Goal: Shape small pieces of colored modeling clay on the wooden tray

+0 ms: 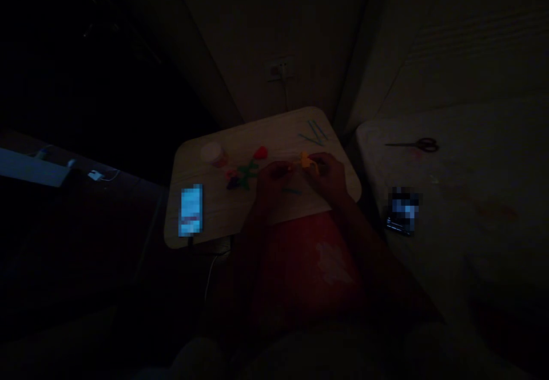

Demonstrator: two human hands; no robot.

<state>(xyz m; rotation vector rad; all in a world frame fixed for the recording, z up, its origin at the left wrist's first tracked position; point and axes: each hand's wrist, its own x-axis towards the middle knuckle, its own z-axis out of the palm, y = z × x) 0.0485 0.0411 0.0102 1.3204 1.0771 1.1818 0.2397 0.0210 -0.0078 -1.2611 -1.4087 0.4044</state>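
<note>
The room is very dark. My right hand (329, 175) is closed on a soft-looking orange-yellow piece (305, 162) above the small table, with part of it curling below the fingers. My left hand (272, 179) is close by on the left, its fingers pinched together. A tiny orange spot shows at its fingertips, too small to name. Left of that hand lie a green branching shape (246, 174), a red piece (260, 152), a pinkish-red piece (231, 174) and a dark purple piece (233, 183). A thin bluish strip (292, 191) rests between my forearms.
On the wooden table (193, 154) stand a light-lidded jar (213, 154) and a lit phone (190, 211). Several thin strips (315, 132) lie at its far right. Scissors (418, 144) and a second lit device (402, 211) are on the pale surface at right. A wall socket (279, 70) holds a plug.
</note>
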